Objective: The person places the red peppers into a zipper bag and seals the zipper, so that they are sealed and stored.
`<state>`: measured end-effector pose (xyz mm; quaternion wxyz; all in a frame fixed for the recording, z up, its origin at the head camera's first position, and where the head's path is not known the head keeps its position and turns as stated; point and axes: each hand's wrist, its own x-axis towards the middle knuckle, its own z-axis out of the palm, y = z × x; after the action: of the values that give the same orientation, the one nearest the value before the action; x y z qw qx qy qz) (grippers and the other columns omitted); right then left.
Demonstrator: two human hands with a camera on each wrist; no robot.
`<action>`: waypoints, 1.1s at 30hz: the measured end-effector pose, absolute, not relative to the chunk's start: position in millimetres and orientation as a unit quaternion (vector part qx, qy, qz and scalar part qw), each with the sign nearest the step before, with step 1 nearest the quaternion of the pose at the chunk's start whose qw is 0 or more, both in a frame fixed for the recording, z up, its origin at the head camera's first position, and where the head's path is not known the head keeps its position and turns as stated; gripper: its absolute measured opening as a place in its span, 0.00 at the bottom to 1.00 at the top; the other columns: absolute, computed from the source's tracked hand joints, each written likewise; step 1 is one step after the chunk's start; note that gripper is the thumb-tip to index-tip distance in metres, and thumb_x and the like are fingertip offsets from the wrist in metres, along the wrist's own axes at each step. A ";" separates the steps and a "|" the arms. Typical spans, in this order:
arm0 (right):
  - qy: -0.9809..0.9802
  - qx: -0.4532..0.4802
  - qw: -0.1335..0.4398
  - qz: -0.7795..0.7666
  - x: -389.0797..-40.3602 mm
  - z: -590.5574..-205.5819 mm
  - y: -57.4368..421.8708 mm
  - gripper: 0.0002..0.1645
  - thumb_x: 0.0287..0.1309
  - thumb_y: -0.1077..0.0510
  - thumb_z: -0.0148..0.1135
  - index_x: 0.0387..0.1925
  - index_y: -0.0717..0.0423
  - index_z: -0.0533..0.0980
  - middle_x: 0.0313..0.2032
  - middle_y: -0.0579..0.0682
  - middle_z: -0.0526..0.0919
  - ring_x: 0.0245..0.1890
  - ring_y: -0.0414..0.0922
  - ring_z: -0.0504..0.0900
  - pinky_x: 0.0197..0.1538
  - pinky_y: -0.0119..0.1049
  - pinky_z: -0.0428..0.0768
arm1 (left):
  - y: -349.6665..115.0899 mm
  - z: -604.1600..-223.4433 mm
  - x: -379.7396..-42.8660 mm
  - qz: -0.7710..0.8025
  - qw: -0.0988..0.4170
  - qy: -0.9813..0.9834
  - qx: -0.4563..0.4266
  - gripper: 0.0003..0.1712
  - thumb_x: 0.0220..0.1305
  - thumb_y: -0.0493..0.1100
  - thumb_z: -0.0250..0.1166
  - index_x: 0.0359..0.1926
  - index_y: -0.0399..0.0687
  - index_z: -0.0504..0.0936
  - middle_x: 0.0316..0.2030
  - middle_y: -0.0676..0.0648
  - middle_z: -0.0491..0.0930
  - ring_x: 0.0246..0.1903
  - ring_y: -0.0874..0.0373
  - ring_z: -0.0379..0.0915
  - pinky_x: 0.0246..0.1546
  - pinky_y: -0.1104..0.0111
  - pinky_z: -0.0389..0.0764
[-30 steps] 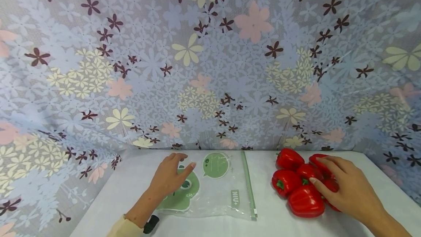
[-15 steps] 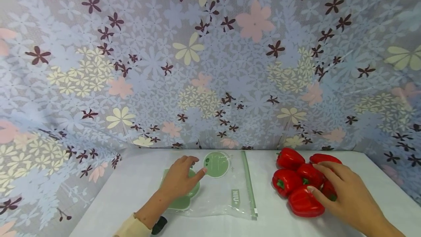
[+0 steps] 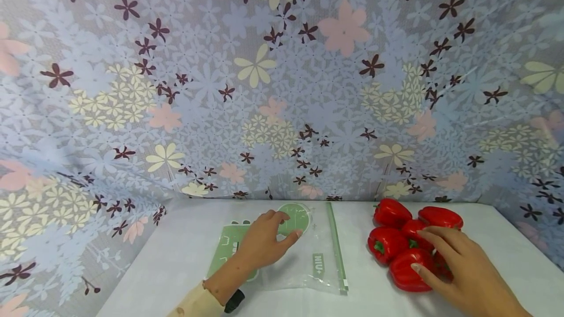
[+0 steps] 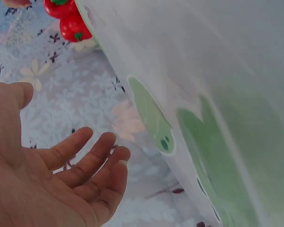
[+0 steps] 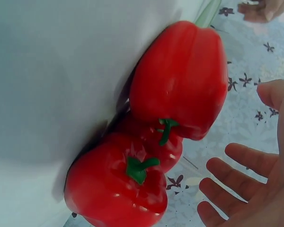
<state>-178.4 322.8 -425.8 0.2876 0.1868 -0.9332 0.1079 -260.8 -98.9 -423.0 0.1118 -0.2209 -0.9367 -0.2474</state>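
Observation:
In the head view a clear zip bag [image 3: 304, 268] with green cartoon prints lies flat on the white table. My left hand [image 3: 264, 241] hovers over its middle, fingers loosely bent and holding nothing; the left wrist view shows the bare palm and the bag's green print [image 4: 151, 113] beyond the fingertips. On the right is a cluster of several red bell peppers [image 3: 411, 270]. My right hand [image 3: 462, 268] is over the right side of that cluster, fingers spread and partly hiding the peppers there. In the right wrist view, a gap shows between the fingers and the nearest bell pepper [image 5: 180, 80].
The white table [image 3: 163, 258] runs back to a flowered cloth [image 3: 282, 111] that hangs behind and at both sides. A green zip strip [image 3: 337, 253] edges the bag on the side facing the peppers. A dark wristband item [image 3: 234, 301] sits at my left wrist.
My left hand has moved right across the bag, uncovering more of the green print at its left. My right hand has drawn slightly toward me, showing more of the back right pepper.

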 end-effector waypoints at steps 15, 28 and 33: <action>-0.934 0.207 0.275 0.097 -167.9 -432.0 314.7 0.49 0.36 0.32 0.87 0.56 0.55 0.84 0.55 0.53 0.82 0.54 0.54 0.78 0.47 0.68 0.83 | -59.6 -424.0 -258.4 -0.249 0.090 -0.935 -0.238 0.35 0.75 0.70 0.57 0.64 0.49 0.82 0.59 0.47 0.81 0.52 0.52 0.82 0.51 0.56 0.83; -0.926 0.217 0.292 0.099 -167.9 -436.3 313.4 0.49 0.32 0.34 0.90 0.56 0.53 0.83 0.56 0.50 0.81 0.55 0.49 0.76 0.44 0.61 0.87 | -28.9 -423.1 -259.6 -0.234 0.085 -0.938 -0.243 0.35 0.73 0.71 0.60 0.62 0.49 0.83 0.49 0.49 0.83 0.47 0.57 0.81 0.46 0.62 0.83; -0.933 0.209 0.269 0.112 -168.8 -439.5 313.7 0.48 0.35 0.33 0.88 0.56 0.52 0.83 0.57 0.51 0.81 0.56 0.51 0.77 0.45 0.63 0.86 | -14.0 -423.1 -260.3 -0.214 0.074 -0.943 -0.244 0.37 0.72 0.73 0.59 0.62 0.49 0.83 0.52 0.49 0.83 0.52 0.55 0.81 0.52 0.61 0.84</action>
<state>-168.8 313.7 -439.5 0.2687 0.2095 -0.9335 0.1120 -260.3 -14.0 -423.1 0.0738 -0.2439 -0.9430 -0.2142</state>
